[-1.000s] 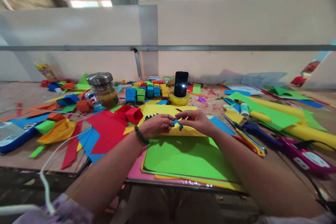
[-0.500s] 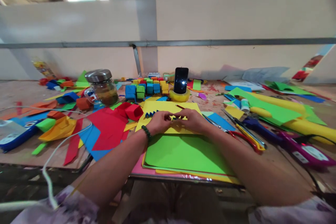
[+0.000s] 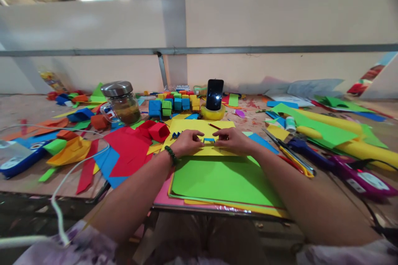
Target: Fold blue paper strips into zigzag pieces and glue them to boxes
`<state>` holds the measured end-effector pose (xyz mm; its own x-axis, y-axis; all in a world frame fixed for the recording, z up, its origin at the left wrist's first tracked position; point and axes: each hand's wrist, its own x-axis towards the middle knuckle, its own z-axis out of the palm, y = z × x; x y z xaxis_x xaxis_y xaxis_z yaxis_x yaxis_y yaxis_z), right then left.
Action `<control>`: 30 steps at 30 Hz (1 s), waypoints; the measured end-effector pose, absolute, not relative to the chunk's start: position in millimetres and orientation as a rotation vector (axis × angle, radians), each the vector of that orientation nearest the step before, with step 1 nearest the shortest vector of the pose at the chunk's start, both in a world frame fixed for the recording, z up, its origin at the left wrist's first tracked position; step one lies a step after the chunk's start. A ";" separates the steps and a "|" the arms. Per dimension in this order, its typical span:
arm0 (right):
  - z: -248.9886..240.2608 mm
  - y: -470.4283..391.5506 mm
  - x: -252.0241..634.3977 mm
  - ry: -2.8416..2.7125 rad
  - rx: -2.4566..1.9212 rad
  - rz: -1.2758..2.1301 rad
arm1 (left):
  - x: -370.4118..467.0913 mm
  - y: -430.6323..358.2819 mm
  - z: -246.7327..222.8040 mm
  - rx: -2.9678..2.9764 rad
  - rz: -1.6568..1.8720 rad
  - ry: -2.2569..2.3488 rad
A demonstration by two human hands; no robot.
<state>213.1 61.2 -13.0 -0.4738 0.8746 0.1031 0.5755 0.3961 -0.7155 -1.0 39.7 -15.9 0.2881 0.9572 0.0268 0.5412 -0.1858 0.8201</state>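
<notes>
A small blue folded paper piece sits on a yellow paper sheet, between my two hands. It has a flat top and bent-down ends. My left hand is at its left end, thumb and forefinger apart. On the other side, my right hand has its thumb and forefinger parted near the right end. Whether a fingertip touches the piece is too small to tell. Partly behind my left hand lies a blue zigzag-folded paper strip. A dark red pencil rests beyond my hands.
Green paper lies nearest me. Red paper, paper cubes and a glass jar stand to the left and back. A phone leans upright on a yellow tape roll. Scissors and a purple glue gun lie right.
My hands have moved slightly apart and their fingers have parted. The blue folded piece, mostly hidden before, now shows between them. The scissors by my right forearm are now more covered.
</notes>
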 end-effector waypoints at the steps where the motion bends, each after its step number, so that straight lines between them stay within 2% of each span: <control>1: -15.4 60.9 210.2 -2.195 -1.245 0.851 | 1.3 39.8 -18.1 1.847 0.738 1.350; 14: -19.5 73.2 216.4 -2.054 -1.313 0.818 | 4.5 42.6 -25.8 1.897 0.791 1.395; 30: -20.0 69.6 226.5 -2.116 -1.321 0.409 | -21.5 57.5 -20.2 1.760 1.056 1.411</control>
<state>226.5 69.6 -20.0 -0.3210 0.8884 0.3283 0.7020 0.4558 -0.5472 -21.5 57.5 -20.2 0.1005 0.9757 0.1947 0.4619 -0.2191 0.8595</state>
